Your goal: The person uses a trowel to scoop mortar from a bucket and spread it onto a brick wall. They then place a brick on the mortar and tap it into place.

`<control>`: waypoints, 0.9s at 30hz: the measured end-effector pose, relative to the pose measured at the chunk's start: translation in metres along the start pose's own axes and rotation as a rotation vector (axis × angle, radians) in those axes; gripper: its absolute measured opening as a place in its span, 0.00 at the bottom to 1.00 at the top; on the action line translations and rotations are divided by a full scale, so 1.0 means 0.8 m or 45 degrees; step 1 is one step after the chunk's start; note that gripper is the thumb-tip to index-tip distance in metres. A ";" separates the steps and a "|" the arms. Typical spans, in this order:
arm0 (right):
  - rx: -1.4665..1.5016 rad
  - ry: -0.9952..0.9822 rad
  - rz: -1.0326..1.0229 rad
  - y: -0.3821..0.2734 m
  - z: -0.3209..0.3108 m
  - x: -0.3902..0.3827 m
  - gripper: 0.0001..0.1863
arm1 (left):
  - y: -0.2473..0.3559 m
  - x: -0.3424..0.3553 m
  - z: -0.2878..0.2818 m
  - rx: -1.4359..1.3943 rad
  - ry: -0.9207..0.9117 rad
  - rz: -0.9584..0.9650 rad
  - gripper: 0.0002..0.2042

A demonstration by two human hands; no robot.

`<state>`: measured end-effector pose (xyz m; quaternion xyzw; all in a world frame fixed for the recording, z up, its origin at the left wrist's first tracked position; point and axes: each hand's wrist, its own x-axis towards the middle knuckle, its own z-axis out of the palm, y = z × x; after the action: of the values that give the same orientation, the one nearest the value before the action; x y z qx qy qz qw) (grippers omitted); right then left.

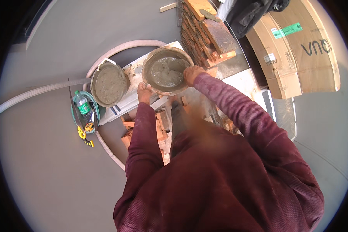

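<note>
A round bucket (147, 73) with wet grey mortar (165, 75) inside stands in front of me, partly over a white board. My left hand (144, 94) is closed on its near-left rim, with a small bit of metal showing by the fingers. At the right rim my right hand (193, 75) is a fist; whether it grips the rim or a tool handle is hidden. Close to that fist the mortar is heaped up. To the left is a second bucket (110, 85), filled near its brim with smoother grey mortar.
Stacked bricks (199, 38) rise at the far right, beside large cardboard boxes (274, 58). A teal pail (98, 112) holds a green-labelled bottle (82, 103), a tape measure (89, 127) and a yellow-handled saw (82, 133). A pale hose (116, 49) curls around. Loose bricks (161, 120) lie near my foot.
</note>
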<state>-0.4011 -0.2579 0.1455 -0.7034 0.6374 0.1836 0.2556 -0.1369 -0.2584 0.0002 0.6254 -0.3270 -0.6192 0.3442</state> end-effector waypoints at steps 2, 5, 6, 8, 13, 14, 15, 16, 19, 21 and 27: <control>-0.027 -0.109 -0.061 -0.001 0.002 0.016 0.15 | -0.001 -0.003 0.005 0.011 -0.017 0.115 0.06; -0.253 -0.323 -0.273 0.016 0.004 0.026 0.15 | 0.004 -0.016 0.014 0.001 -0.047 0.136 0.06; -0.511 -0.375 -0.514 0.032 0.029 0.046 0.14 | -0.006 -0.010 0.008 -0.007 -0.063 0.164 0.07; -0.458 -0.331 -0.700 0.051 0.080 0.063 0.17 | -0.010 -0.013 0.006 0.028 -0.019 0.163 0.07; 0.313 -0.113 -0.279 0.002 0.156 0.049 0.23 | 0.008 -0.027 0.023 0.170 -0.144 0.271 0.11; 0.392 -0.091 -0.204 -0.016 0.153 0.050 0.22 | 0.001 -0.025 0.026 0.232 -0.097 0.307 0.13; 0.470 -0.064 -0.114 -0.028 0.149 0.048 0.20 | 0.007 -0.027 0.032 0.247 -0.060 0.278 0.14; 0.549 -0.036 -0.023 -0.034 0.142 0.047 0.19 | 0.013 -0.030 0.036 0.262 -0.025 0.248 0.15; 0.917 -0.046 -0.024 -0.018 0.108 0.032 0.18 | 0.051 -0.042 0.039 0.200 -0.096 0.183 0.15; 1.222 -0.202 0.070 0.000 0.111 0.020 0.18 | 0.060 -0.046 0.051 0.231 -0.105 0.231 0.14; 1.587 -0.212 0.071 0.035 0.138 -0.026 0.24 | 0.075 -0.048 0.079 0.486 -0.112 0.280 0.11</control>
<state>-0.4242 -0.1775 0.0655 -0.3887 0.6206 -0.1617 0.6616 -0.1994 -0.2609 0.0713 0.6122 -0.5191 -0.5316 0.2704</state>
